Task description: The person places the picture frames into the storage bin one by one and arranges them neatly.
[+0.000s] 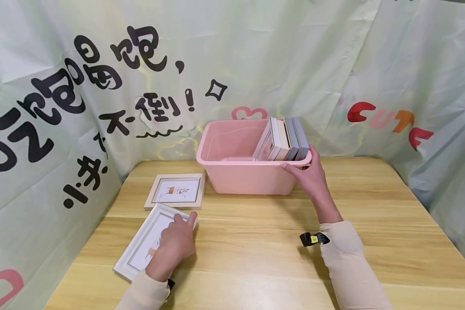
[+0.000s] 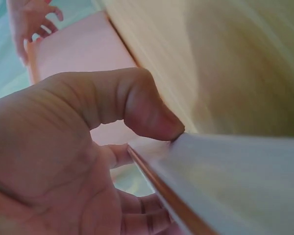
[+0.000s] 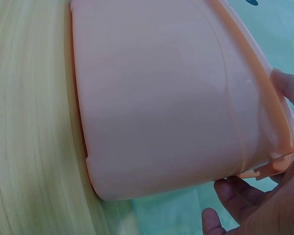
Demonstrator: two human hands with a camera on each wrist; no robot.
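My left hand (image 1: 178, 239) pinches a white picture frame (image 1: 149, 237) by its edge, the thumb on one face and the fingers on the other, as the left wrist view shows. The frame looks tilted; how far it is off the table I cannot tell. My right hand (image 1: 313, 178) grips the right front corner of a pink plastic bin (image 1: 248, 178), thumb at the front rim and fingers round the right end. Several picture frames (image 1: 284, 140) stand on edge at the right inside the bin, leaning slightly.
A pale wood-coloured picture frame (image 1: 176, 190) with a small plant print lies face up left of the bin, just behind the held one. The wooden table (image 1: 263, 254) meets a printed curtain (image 1: 279, 56) at the back and sides.
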